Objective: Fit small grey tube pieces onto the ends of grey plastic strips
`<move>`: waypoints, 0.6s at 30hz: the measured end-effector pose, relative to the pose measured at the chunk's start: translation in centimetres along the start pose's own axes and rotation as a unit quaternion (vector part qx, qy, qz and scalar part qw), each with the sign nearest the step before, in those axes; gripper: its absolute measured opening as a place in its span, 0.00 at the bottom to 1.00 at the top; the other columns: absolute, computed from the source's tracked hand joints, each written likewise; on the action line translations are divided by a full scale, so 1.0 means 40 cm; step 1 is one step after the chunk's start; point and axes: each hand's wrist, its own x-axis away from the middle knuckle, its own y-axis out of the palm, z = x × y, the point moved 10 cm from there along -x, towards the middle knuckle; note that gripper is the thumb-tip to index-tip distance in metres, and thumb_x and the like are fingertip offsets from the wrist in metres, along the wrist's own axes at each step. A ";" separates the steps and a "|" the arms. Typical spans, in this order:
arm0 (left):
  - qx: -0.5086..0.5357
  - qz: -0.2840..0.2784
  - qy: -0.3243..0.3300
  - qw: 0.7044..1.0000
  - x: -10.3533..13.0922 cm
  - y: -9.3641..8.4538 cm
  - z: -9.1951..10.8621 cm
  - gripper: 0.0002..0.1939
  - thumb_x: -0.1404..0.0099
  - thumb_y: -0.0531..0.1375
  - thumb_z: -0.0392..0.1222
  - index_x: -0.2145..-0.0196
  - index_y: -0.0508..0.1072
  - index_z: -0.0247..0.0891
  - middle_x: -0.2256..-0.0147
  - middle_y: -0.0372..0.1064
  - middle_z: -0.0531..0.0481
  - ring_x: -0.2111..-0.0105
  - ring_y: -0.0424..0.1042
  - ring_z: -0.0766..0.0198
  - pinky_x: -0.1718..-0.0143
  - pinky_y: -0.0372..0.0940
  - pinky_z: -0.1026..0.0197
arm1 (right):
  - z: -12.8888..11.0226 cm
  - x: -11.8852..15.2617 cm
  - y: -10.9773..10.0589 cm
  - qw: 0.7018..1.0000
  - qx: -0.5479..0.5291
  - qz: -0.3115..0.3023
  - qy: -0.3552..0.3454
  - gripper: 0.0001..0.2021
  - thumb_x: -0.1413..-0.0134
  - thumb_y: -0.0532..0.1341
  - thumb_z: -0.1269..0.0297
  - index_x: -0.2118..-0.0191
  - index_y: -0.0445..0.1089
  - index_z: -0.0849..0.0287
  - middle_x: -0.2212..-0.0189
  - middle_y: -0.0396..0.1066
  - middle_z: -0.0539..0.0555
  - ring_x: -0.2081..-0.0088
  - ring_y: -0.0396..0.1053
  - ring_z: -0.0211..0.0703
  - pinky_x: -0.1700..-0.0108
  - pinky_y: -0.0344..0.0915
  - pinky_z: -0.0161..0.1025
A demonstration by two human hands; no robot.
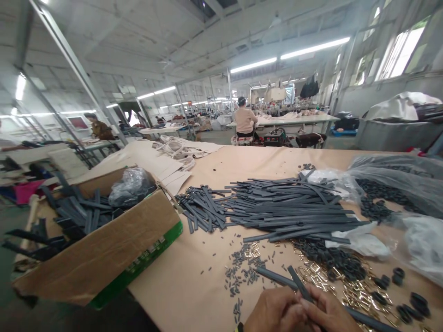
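Low in the head view, my left hand (pixel 272 310) and my right hand (pixel 327 311) meet at the table's near side. Both are closed on a dark grey strap (pixel 296 280), whose free end points up and away from me. Fingers hide its middle. A second long grey strap (pixel 277 277) passes beneath the hands, slanting down to the right. Just beyond my right hand lie gold rectangular metal buckles (pixel 316 275) and a heap of black loops (pixel 334 259). Small dark cut pieces (pixel 242 265) are scattered beyond my left hand.
A big pile of grey straps (pixel 284 207) covers the table's (pixel 187 276) middle, beside shorter straps with metal ends (pixel 204 210). An open cardboard box (pixel 138 240) full of dark strips stands left. Plastic bags (pixel 398 180) with black parts lie right. A seated person (pixel 245 121) works farther off.
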 end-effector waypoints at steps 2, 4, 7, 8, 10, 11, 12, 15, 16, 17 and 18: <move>0.063 0.034 -0.042 0.997 0.003 -0.007 -0.035 0.07 0.43 0.52 0.37 0.74 0.69 0.35 0.75 0.69 0.50 0.74 0.66 0.68 0.73 0.59 0.69 | 0.001 -0.004 -0.006 0.999 0.028 -0.001 -0.016 0.15 0.56 0.61 0.52 0.68 0.64 0.59 0.76 0.66 0.49 0.73 0.66 0.38 0.70 0.62 0.33; 0.144 0.074 -0.098 0.982 0.006 -0.007 -0.087 0.06 0.45 0.54 0.40 0.75 0.65 0.35 0.79 0.66 0.52 0.80 0.63 0.70 0.79 0.57 0.69 | 0.003 -0.006 -0.020 0.994 0.101 0.021 -0.024 0.14 0.54 0.60 0.53 0.67 0.64 0.59 0.72 0.67 0.51 0.66 0.67 0.44 0.64 0.63 0.37; 0.282 0.092 -0.147 0.944 0.008 0.015 -0.146 0.14 0.52 0.61 0.45 0.72 0.63 0.35 0.80 0.64 0.54 0.86 0.59 0.73 0.84 0.55 0.69 | -0.002 -0.002 -0.024 0.980 0.193 0.034 -0.030 0.13 0.52 0.57 0.52 0.68 0.64 0.58 0.71 0.68 0.51 0.65 0.67 0.45 0.63 0.63 0.38; 0.317 0.089 -0.153 0.932 0.008 0.022 -0.156 0.17 0.54 0.62 0.46 0.71 0.63 0.34 0.80 0.64 0.54 0.86 0.60 0.73 0.84 0.56 0.69 | -0.005 0.000 -0.019 0.976 0.214 0.029 -0.031 0.14 0.51 0.56 0.52 0.68 0.64 0.58 0.71 0.69 0.51 0.65 0.67 0.45 0.63 0.63 0.37; 0.367 0.073 -0.168 0.912 0.010 0.036 -0.167 0.19 0.57 0.64 0.47 0.71 0.65 0.31 0.81 0.64 0.52 0.85 0.61 0.72 0.83 0.58 0.68 | -0.016 0.004 -0.008 0.964 0.262 0.025 -0.033 0.14 0.50 0.54 0.51 0.69 0.64 0.58 0.71 0.69 0.51 0.66 0.66 0.45 0.63 0.63 0.37; 0.381 0.068 -0.174 0.905 0.012 0.038 -0.169 0.19 0.57 0.64 0.47 0.72 0.65 0.31 0.81 0.64 0.51 0.85 0.61 0.72 0.82 0.58 0.68 | -0.021 0.005 -0.006 0.957 0.286 0.027 -0.034 0.14 0.50 0.54 0.51 0.69 0.64 0.58 0.71 0.69 0.51 0.66 0.66 0.45 0.63 0.62 0.36; 0.388 0.067 -0.177 0.902 0.015 0.037 -0.169 0.17 0.56 0.63 0.46 0.73 0.66 0.30 0.82 0.65 0.51 0.84 0.61 0.72 0.82 0.58 0.68 | -0.027 0.005 -0.003 0.952 0.303 0.031 -0.034 0.14 0.49 0.53 0.51 0.69 0.64 0.57 0.71 0.69 0.51 0.66 0.66 0.44 0.63 0.62 0.36; 0.340 0.092 -0.175 0.919 0.025 0.009 -0.154 0.11 0.52 0.60 0.43 0.75 0.67 0.30 0.81 0.65 0.50 0.84 0.62 0.72 0.80 0.59 0.68 | -0.033 0.005 -0.001 0.947 0.318 0.044 -0.032 0.14 0.49 0.52 0.51 0.70 0.64 0.57 0.70 0.70 0.51 0.65 0.66 0.44 0.63 0.61 0.36; 0.300 0.102 -0.166 0.934 0.028 -0.006 -0.140 0.09 0.50 0.59 0.41 0.75 0.69 0.30 0.80 0.66 0.49 0.83 0.63 0.71 0.79 0.59 0.67 | -0.031 0.006 -0.002 0.949 0.311 0.048 -0.028 0.14 0.48 0.52 0.51 0.68 0.64 0.57 0.70 0.69 0.51 0.65 0.66 0.44 0.63 0.61 0.35; 0.249 0.112 -0.150 0.950 0.030 -0.022 -0.121 0.08 0.48 0.57 0.39 0.75 0.70 0.30 0.79 0.67 0.49 0.81 0.64 0.70 0.78 0.60 0.67 | -0.029 0.009 -0.004 0.952 0.299 0.057 -0.022 0.14 0.48 0.51 0.51 0.66 0.63 0.57 0.71 0.69 0.50 0.67 0.66 0.43 0.65 0.62 0.35; 0.193 0.121 -0.127 0.965 0.032 -0.038 -0.096 0.07 0.47 0.55 0.37 0.74 0.71 0.31 0.78 0.67 0.49 0.79 0.64 0.69 0.76 0.61 0.67 | -0.027 0.013 -0.007 0.957 0.283 0.069 -0.016 0.15 0.46 0.49 0.51 0.64 0.61 0.57 0.72 0.68 0.50 0.69 0.66 0.41 0.67 0.62 0.35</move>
